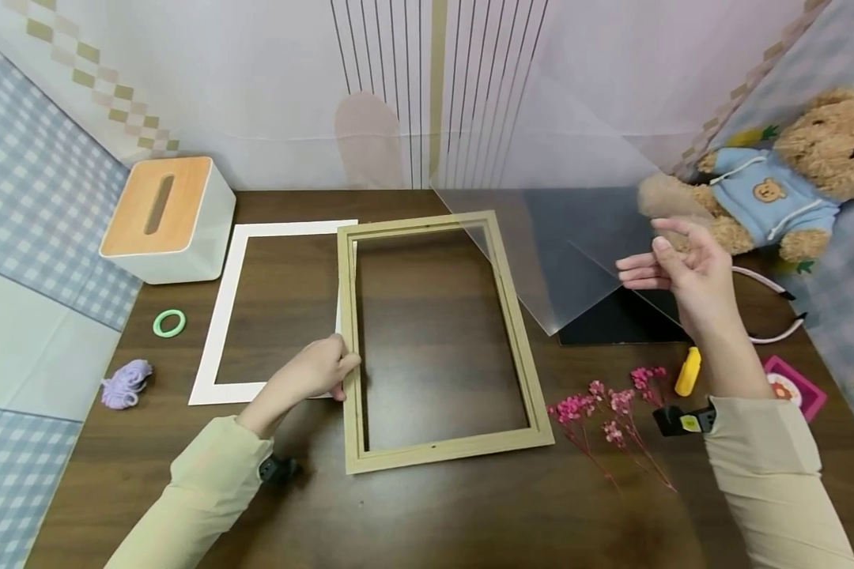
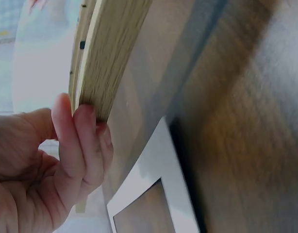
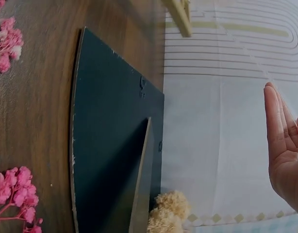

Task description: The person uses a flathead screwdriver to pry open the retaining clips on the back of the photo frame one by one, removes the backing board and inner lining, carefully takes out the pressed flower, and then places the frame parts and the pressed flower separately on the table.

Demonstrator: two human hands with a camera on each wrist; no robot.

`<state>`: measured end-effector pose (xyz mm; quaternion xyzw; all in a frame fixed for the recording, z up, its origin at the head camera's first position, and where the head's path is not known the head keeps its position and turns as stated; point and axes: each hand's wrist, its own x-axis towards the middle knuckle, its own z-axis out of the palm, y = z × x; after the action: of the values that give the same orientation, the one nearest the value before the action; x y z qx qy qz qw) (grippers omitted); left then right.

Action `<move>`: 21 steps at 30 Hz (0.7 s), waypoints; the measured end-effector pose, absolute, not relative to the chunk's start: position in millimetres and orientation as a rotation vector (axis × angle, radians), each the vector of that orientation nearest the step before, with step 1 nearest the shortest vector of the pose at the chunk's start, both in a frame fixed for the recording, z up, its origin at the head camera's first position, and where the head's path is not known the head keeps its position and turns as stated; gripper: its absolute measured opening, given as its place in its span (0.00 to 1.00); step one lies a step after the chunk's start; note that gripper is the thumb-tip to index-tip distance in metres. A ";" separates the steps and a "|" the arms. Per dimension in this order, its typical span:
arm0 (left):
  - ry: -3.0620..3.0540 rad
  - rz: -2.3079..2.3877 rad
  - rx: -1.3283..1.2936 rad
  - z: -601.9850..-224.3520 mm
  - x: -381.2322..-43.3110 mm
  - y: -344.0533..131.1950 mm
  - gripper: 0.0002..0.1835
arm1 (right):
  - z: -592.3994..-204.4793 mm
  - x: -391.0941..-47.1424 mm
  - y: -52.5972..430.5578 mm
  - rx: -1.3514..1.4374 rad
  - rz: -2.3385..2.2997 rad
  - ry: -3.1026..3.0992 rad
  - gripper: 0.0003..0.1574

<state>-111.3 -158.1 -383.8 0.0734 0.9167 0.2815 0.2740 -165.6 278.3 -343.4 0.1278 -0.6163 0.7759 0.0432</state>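
My left hand [image 1: 315, 368] grips the left side of a light wooden picture frame [image 1: 351, 411]. In the left wrist view, fingers wrap the frame's edge [image 2: 112, 53], and that side is lifted off the table. The frame overlaps the right side of a white mat [image 1: 206, 363]. Raised at the right, my right hand [image 1: 697, 280] pinches a clear plastic sheet [image 1: 534, 253] between thumb and fingers. The sheet slants in the air, one corner over the frame's upper right. Below it lies a dark backing board [image 3: 103, 131] with a stand flap.
Pink dried flowers [image 1: 575, 407] and a yellow-handled tool [image 1: 689, 371] lie right of the frame. A teddy bear [image 1: 768, 190], headband [image 1: 761, 276] and pink box [image 1: 814, 401] are farther right. A tissue box [image 1: 178, 257], green ring [image 1: 158, 324] and purple yarn [image 1: 124, 385] stand left.
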 end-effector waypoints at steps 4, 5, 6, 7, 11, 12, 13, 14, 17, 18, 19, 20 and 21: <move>2.453 0.738 0.266 -384.3 -108.0 -162.3 0.13 | -343.8 -165.3 283.5 0.401 2.409 -1.852 0.16; 2.453 0.725 0.277 -385.5 -106.1 -162.4 0.13 | -343.7 -165.4 284.7 0.411 2.419 -1.845 0.16; 2.456 0.716 0.292 -387.3 -103.6 -162.0 0.14 | -343.6 -165.7 285.9 0.423 2.429 -1.836 0.16; 2.456 0.715 0.300 -388.7 -100.3 -161.6 0.13 | -343.0 -166.1 286.2 0.438 2.436 -1.829 0.16; 2.447 0.749 0.279 -396.2 -87.4 -152.7 0.11 | -340.8 -169.2 286.3 0.481 2.476 -1.799 0.17; 2.441 0.765 0.271 -398.0 -84.9 -149.0 0.12 | -340.8 -170.1 285.8 0.473 2.473 -1.812 0.17; 2.433 0.778 0.254 -399.8 -82.8 -145.0 0.12 | -341.1 -170.9 285.1 0.462 2.468 -1.831 0.17; 2.428 0.787 0.242 -401.4 -81.4 -140.9 0.13 | -341.5 -171.8 284.3 0.447 2.464 -1.849 0.16; 2.427 0.793 0.211 -405.4 -80.6 -128.7 0.17 | -343.5 -173.9 281.3 0.391 2.443 -1.901 0.16; 2.437 0.783 0.203 -406.1 -80.9 -125.2 0.18 | -344.4 -175.0 280.4 0.379 2.433 -1.918 0.16; 2.454 0.761 0.200 -406.7 -81.3 -122.1 0.19 | -345.2 -176.3 279.5 0.371 2.429 -1.928 0.16; 2.473 0.736 0.202 -407.1 -81.7 -119.4 0.20 | -345.9 -177.6 278.5 0.364 2.423 -1.941 0.16; 2.491 0.700 0.204 -407.2 -81.9 -117.3 0.21 | -346.6 -179.1 277.6 0.359 2.411 -1.959 0.16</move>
<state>-81.9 -117.3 -407.2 0.0757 0.9242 0.2596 0.2696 -179.1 277.6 -346.6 0.1148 -0.6263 0.7710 0.0072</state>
